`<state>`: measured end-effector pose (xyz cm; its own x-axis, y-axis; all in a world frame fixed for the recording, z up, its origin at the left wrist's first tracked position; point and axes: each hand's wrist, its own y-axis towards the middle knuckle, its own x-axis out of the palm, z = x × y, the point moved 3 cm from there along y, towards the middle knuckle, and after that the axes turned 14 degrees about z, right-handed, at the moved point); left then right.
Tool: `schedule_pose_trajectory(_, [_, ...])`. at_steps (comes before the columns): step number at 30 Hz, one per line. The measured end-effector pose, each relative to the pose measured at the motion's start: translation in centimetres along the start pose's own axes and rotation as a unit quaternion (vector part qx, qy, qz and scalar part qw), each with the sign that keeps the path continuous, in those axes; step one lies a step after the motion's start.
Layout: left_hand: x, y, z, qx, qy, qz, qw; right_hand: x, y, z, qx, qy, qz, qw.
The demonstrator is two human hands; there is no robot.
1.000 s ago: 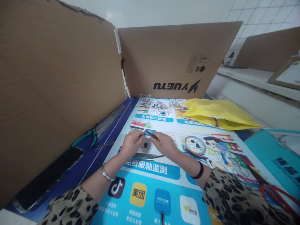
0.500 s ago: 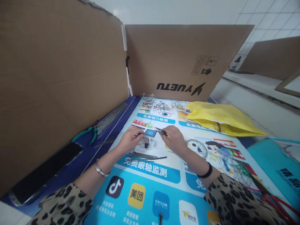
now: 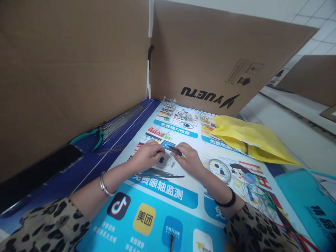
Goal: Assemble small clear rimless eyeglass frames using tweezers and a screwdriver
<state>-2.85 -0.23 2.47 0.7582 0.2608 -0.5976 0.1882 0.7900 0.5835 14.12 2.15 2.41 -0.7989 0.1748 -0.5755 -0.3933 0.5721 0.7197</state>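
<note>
My left hand [image 3: 147,155] rests on a printed poster mat [image 3: 162,213], its fingers pinched on a thin piece I cannot make out. My right hand [image 3: 189,159] is closed on small dark pliers with yellow grips [image 3: 175,151], whose tips point left toward the left fingers. Between and just below the two hands lies a small clear bag with a black part [image 3: 162,160] inside. A bundle of thin metal wires [image 3: 162,173] lies on the mat just in front of my hands.
Cardboard walls [image 3: 65,70] stand on the left and behind. Teal-handled pliers [image 3: 90,134], long wire rods [image 3: 120,122] and a dark phone [image 3: 36,171] lie at left. A yellow bag [image 3: 249,138], a wire coil [image 3: 219,166], coloured wires [image 3: 258,196] and a teal bag [image 3: 312,206] sit at right.
The view has tilted down and shifted. Both hands stay together over the small bag, with the right hand's pliers brought back close to the left fingers.
</note>
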Motion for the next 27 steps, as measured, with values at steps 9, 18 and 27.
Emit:
schedule_pose_trajectory(9, [0.4, -0.2, -0.1, 0.034, 0.062, -0.018, 0.997, 0.3, 0.4, -0.9, -0.023, -0.079, -0.012, 0.997])
schedule_pose_trajectory(18, [0.9, -0.4, -0.3, 0.044, 0.073, 0.003, 0.996, 0.5, 0.8, -1.3, -0.033, -0.092, -0.029, 0.995])
schedule_pose_trajectory(27, [0.9, -0.4, -0.4, 0.003, 0.05, -0.001, 0.999, 0.8, 1.3, -1.2, -0.015, -0.093, 0.01, 0.995])
